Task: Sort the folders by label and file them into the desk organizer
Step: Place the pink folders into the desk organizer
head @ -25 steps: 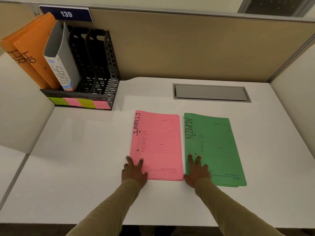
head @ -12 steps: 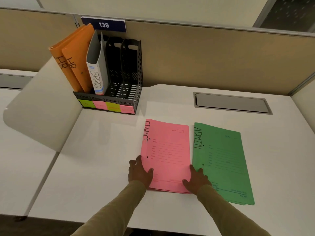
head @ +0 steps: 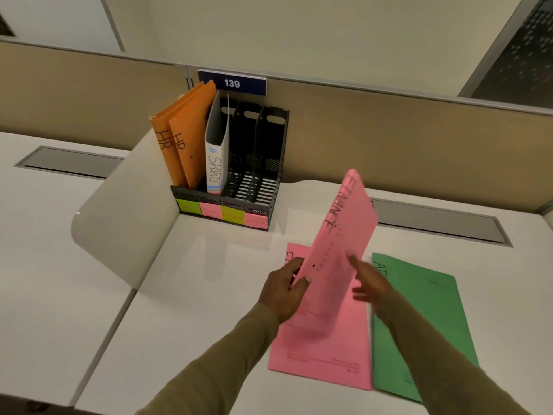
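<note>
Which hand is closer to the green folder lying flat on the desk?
Right. The right hand is at the left edge of the flat green paper folder. The left hand grips the raised pink paper folder, on that folder's far side from the green one.

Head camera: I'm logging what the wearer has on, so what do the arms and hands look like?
The left sleeve and right sleeve are plain olive-khaki long sleeves ending at the wrists, with no markings visible. The left hand and right hand are bare: no gloves, no watch or ring showing, though the right is motion-blurred.
</note>
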`<state>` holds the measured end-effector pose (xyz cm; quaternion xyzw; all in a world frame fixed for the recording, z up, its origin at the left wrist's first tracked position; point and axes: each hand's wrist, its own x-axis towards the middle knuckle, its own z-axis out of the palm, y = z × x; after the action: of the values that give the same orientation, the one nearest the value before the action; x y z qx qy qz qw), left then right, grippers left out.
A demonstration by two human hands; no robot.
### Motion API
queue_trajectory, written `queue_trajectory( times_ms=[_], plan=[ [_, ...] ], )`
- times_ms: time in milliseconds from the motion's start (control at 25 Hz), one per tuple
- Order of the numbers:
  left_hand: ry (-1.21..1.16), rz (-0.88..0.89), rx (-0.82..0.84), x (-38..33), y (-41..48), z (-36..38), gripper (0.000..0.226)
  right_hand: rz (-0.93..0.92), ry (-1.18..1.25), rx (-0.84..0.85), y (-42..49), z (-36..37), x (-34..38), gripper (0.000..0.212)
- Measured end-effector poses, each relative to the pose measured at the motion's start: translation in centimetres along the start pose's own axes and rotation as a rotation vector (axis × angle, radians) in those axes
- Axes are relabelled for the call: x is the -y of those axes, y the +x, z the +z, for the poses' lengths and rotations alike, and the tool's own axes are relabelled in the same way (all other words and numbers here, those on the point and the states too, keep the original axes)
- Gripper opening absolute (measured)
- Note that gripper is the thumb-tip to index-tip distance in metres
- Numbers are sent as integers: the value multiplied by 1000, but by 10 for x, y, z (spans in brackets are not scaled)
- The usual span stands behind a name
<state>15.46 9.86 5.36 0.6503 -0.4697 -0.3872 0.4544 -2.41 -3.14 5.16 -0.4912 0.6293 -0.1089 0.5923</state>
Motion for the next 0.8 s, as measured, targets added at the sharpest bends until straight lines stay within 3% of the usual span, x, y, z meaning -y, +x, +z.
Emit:
queue_trajectory(
  times_ms=[160,320,400,560,800],
  plan=[
    [188,309,-175,1,-3,-41,36,-151,475,158,-3,0,136,73],
    [252,420,-336,14,8,-89,38,-355,407,252,-21,12,239,70],
    [227,391,-360,15,21,-109,37,-398,276,234,-27,29,278,63],
    [173,296,-360,6,61,-142,32,-491,165,144,-37,78,347,28],
    [108,141,-291,-4,141,-190,36,-725,72,74,-18,130,422,47]
  ],
)
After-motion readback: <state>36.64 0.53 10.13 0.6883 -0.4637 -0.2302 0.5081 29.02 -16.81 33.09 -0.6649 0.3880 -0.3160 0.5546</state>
